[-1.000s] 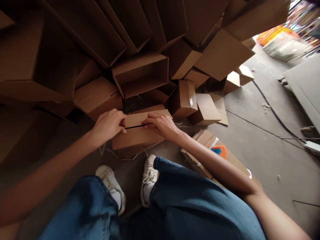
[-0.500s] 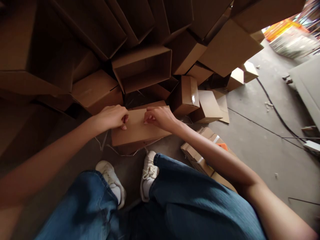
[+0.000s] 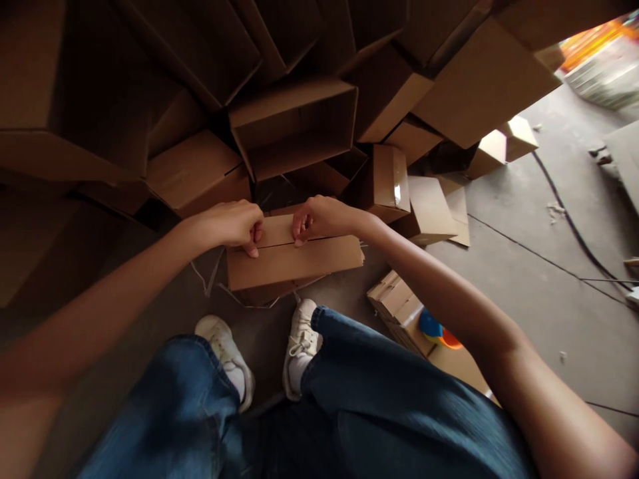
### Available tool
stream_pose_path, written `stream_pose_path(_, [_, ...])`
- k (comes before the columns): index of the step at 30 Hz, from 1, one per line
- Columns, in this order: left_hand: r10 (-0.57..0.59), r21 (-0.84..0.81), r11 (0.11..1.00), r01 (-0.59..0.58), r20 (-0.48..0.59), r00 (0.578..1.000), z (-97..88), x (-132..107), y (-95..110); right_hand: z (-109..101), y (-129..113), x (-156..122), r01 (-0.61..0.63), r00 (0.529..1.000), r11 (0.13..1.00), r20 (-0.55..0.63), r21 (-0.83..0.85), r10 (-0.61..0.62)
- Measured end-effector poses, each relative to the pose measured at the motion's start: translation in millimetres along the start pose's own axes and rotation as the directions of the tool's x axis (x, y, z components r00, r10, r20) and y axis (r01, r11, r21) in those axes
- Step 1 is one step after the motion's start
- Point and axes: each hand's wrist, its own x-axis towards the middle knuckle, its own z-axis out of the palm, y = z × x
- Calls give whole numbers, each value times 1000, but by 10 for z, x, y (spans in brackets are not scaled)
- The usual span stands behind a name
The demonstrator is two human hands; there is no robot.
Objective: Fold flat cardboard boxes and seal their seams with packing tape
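In the head view a small cardboard box [image 3: 294,265] sits on the floor just beyond my shoes. A dark seam runs across its top between two flaps. My left hand [image 3: 242,227] is at the left part of the seam, fingers curled and thumb on the flap edge. Across from it, my right hand [image 3: 322,218] has its fingers bent in, with the thumb at the same seam. Both hands look closed on the flap edges, though the curled fingers partly hide the grip. Thin clear plastic strips [image 3: 249,303] lie under and around the box.
Open cardboard boxes [image 3: 299,133] are piled along the far side and left. A taped carton [image 3: 392,179] stands right of the box. By my right leg lie flattened cartons [image 3: 397,299] with a tape roll [image 3: 439,329] on them. A black cable [image 3: 564,206] crosses the floor.
The seam across the box top now shows between the flaps, and the near flap reaches further right. Both hands have moved to that seam. The view has shifted slightly.
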Motion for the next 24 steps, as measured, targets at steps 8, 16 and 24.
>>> stream_pose_path(8, [34,6,999,-34,66,997,-17,44,-5,-13,25,130,-11,994,1000,106,11,10])
stream_pose_path(16, [92,76,993,-93,20,996,-5,1,-4,-47,235,125,72,961,933,227,353,-160])
stream_pose_path(24, [136,85,986,-140,55,989,7,74,-5,87,447,40,174,937,767,135,618,-322])
